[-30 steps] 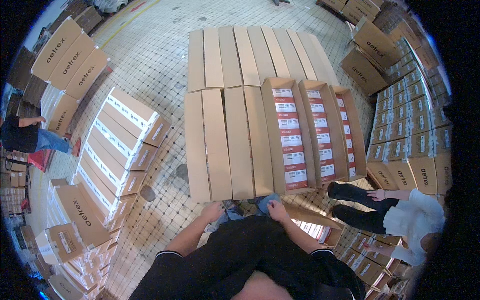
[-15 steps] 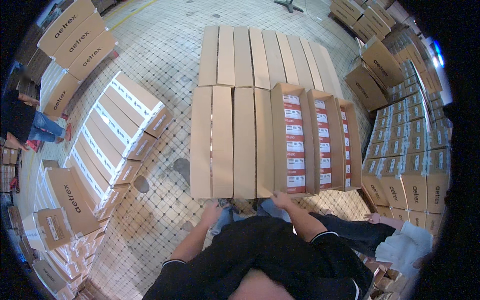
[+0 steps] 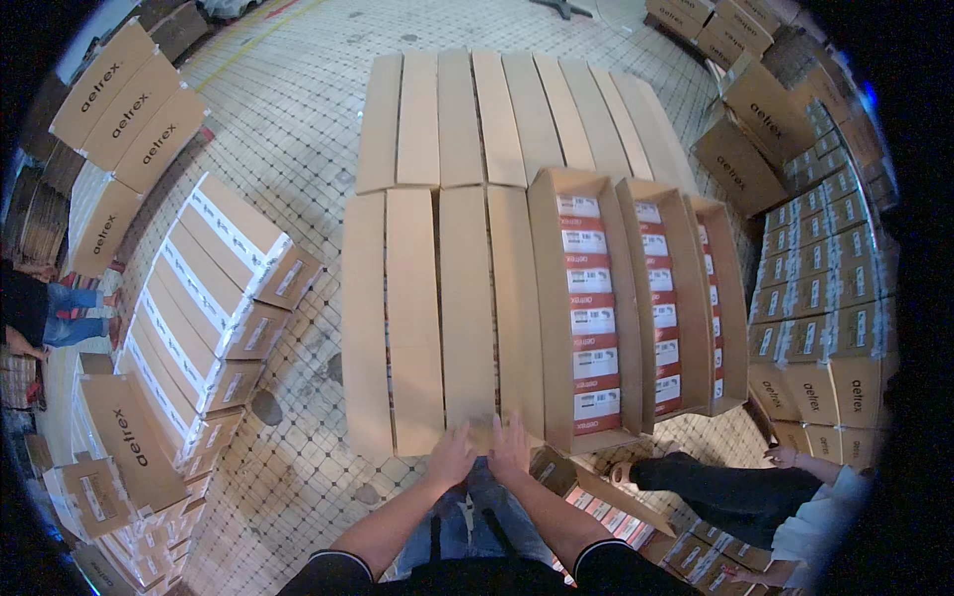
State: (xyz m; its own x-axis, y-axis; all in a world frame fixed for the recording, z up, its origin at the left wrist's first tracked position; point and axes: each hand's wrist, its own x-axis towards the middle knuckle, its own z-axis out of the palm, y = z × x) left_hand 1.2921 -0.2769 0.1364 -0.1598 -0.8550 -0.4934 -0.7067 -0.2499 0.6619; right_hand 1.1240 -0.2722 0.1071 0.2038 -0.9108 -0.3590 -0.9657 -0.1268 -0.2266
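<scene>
The left hand (image 3: 455,455) and right hand (image 3: 510,449) had drawn together by the 2-flap carton (image 3: 466,308); I couldn't tell their grip.

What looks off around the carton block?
Dark patches on the tiled floor left of the block interrupt the pattern; stain or damage, I can't tell. Also, three open cartons at the near right show small boxes, unlike their closed left neighbours.

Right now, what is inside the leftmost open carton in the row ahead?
That open carton shows a column of red and white boxes; anything beneath them, and their contents, is covered.
</scene>
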